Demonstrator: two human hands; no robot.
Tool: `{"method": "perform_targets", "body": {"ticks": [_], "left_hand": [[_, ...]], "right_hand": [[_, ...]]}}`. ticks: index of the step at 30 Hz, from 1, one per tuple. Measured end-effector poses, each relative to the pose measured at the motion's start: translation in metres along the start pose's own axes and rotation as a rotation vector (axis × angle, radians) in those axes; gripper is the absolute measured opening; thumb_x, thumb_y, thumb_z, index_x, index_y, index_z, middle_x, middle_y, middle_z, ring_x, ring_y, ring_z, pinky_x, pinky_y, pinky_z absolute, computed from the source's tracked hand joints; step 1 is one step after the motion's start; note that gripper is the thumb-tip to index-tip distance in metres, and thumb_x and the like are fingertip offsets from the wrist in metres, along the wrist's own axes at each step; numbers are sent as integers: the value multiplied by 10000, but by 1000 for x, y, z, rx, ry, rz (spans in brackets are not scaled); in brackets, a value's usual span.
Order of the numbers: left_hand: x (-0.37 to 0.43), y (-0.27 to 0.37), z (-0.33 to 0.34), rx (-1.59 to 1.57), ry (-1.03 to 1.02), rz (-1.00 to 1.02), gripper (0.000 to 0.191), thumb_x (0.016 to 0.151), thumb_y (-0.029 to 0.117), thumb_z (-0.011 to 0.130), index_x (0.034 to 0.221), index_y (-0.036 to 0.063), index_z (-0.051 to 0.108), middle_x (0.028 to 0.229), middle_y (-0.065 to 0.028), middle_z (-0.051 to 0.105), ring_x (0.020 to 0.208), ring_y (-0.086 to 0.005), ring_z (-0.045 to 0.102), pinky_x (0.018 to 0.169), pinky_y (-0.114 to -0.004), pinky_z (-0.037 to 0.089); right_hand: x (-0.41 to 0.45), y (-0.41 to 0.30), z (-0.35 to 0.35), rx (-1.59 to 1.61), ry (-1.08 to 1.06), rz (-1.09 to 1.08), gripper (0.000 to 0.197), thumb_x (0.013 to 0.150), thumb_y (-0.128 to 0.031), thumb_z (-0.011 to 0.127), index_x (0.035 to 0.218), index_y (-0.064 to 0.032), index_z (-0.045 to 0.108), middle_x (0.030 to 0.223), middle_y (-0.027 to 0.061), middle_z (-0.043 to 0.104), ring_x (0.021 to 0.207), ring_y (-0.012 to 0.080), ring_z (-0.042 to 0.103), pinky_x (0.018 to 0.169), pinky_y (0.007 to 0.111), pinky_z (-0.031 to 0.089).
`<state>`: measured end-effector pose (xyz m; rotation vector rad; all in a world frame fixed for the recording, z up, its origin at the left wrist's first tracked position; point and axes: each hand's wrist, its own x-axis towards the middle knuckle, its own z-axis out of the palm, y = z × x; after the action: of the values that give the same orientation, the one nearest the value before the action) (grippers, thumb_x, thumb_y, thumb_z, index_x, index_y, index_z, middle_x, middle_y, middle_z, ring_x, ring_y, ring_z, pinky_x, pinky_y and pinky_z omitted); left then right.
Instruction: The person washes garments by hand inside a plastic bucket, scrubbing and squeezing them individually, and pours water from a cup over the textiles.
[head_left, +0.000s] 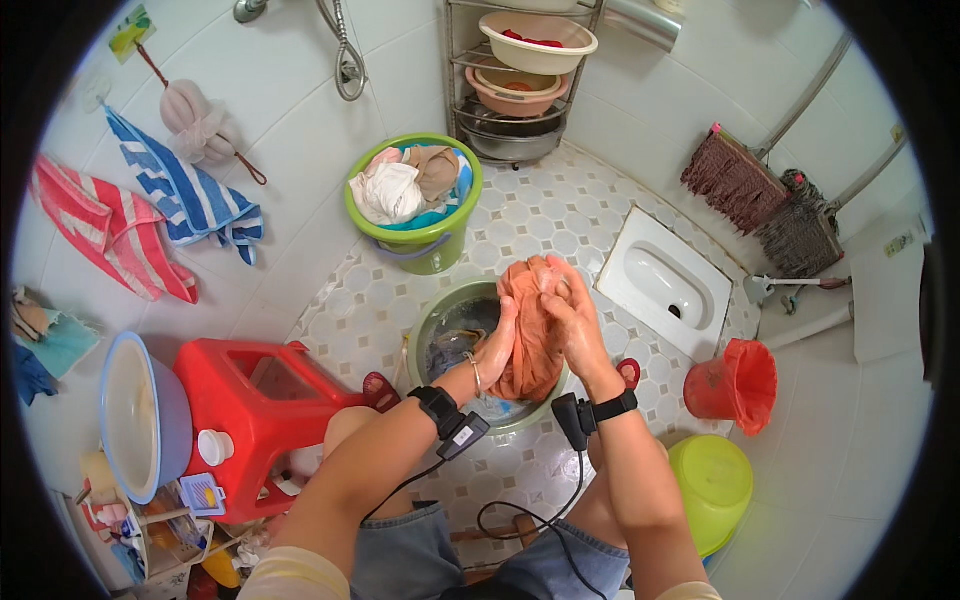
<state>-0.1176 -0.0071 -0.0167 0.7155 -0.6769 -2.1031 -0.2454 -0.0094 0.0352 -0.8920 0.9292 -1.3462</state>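
Observation:
A wet orange cloth (530, 330) is bunched between my two hands above a green basin (424, 319) on the floor. My left hand (497, 352) presses against the cloth's left side, with its thumb up. On the other side my right hand (576, 319) grips the cloth, its fingers curled at the top edge. Water and darker wet laundry (454, 349) lie in the basin, partly hidden by my left wrist and the cloth. Both wrists wear black straps with cabled devices.
Beyond the basin stands a green bucket (424, 251) heaped with clothes. A red plastic stool (247, 420) is at left. To the right are a squat toilet (664, 281), a red bin (709, 390) and an upturned lime tub (712, 487). A rack of basins (536, 45) fills the far corner.

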Motion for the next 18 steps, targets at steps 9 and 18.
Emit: {"method": "perform_targets", "body": {"ticks": [9,18], "left_hand": [[5,21,-7,-11,-68,-151,449,936,351,521,1218,3,507,1105,-87,607,1006,-175,594,907,-322,464],[10,53,-17,-242,62,46,366,918,242,541,1230,53,509,1189,-84,581,1089,-217,555,979,-377,424]], "right_hand": [[-9,12,-31,-435,133,124,607,852,-206,620,1347,8,342,1169,149,551,1020,172,536,876,293,442],[-15,17,-36,-821,-56,134,260,702,-163,720,916,-70,607,843,19,608,854,129,574,730,300,425]]}}
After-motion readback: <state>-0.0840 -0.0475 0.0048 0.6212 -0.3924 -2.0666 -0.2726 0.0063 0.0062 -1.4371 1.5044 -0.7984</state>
